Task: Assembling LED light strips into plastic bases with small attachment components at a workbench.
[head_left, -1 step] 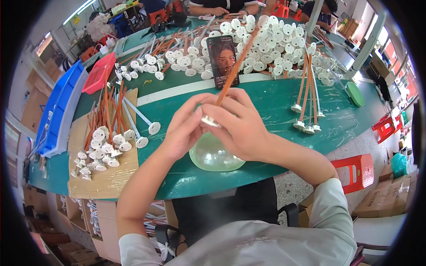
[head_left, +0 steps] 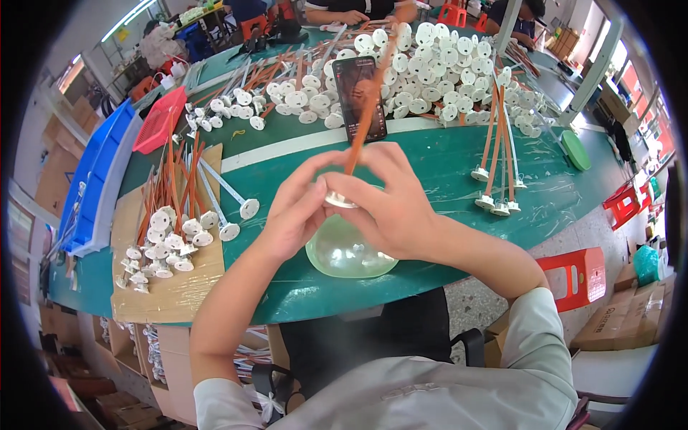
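Observation:
Over the middle of the green table, both my hands hold one orange strip [head_left: 364, 129] with a round white disc [head_left: 339, 201] at its lower end. My left hand [head_left: 295, 208] closes on the disc's left side, thumb and fingers pressed together. On the other side, my right hand [head_left: 395, 208] curls its fingers around the disc and the strip's base. The strip slants up and away, blurred, passing in front of an upright phone [head_left: 351, 89]. Just below my hands sits a translucent green bowl [head_left: 351, 259]; its contents cannot be made out clearly.
Several strips with discs lie on cardboard [head_left: 168, 301] at the left and stand at the right [head_left: 496, 204]. A large pile of discs [head_left: 430, 79] spreads behind the phone. A blue bin [head_left: 97, 186] and red basket [head_left: 159, 120] line the left edge. People sit beyond.
The orange strip has tilted slightly to the left and its upper part is now blurred. Both hands keep nearly the same place and grip.

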### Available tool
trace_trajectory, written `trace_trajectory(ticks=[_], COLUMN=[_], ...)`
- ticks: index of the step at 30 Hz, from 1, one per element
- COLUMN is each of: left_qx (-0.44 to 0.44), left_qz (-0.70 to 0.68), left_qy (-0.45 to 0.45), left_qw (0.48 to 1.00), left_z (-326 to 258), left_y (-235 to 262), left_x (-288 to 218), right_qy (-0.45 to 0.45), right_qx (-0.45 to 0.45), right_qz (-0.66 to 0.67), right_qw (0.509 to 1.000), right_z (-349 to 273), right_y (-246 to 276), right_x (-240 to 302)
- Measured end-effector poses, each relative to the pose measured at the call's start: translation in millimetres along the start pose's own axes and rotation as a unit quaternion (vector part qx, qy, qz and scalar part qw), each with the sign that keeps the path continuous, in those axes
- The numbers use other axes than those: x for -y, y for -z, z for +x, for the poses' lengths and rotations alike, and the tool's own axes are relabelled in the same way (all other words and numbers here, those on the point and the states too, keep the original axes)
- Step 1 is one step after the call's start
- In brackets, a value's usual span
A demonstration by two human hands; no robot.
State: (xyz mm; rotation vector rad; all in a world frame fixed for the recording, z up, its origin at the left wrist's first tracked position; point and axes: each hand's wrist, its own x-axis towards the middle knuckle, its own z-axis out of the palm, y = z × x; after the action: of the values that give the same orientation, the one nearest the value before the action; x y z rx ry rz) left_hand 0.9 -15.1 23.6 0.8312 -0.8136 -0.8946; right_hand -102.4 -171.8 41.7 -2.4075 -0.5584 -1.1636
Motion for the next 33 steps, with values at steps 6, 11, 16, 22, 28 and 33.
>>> trace_trajectory(ticks=[6, 11, 16, 22, 28, 33], left_qx=[-0.034, -0.034, -0.037, -0.020, -0.013, -0.060], left_qz=[0.145, 0.176, 0.216, 0.077, 0.291, 0.131], left_qy=[-0.028, 0.001, -0.017, 0.008, -0.074, -0.021], left_qw=[0.989, 0.984, 0.976, 0.997, 0.954, 0.989], left_z=[-11, -16, -20, -19, -21, -23], left_y=[1, 12, 8, -3, 7, 1], left_x=[22, 18, 17, 21, 23, 22], right_qy=[-0.015, -0.019, -0.123, -0.097, 0.020, -0.037], right_qx=[-0.007, -0.013, 0.008, -0.018, -0.023, -0.066], right_qz=[0.125, 0.171, 0.318, 0.229, 0.109, 0.144], right_qw=[0.992, 0.985, 0.940, 0.968, 0.994, 0.987], right_z=[-30, -28, -32, -33, -34, -33], right_y=[-1, -4, -7, -10, -11, -15], right_x=[-29, -33, -35, -29, -25, -19])
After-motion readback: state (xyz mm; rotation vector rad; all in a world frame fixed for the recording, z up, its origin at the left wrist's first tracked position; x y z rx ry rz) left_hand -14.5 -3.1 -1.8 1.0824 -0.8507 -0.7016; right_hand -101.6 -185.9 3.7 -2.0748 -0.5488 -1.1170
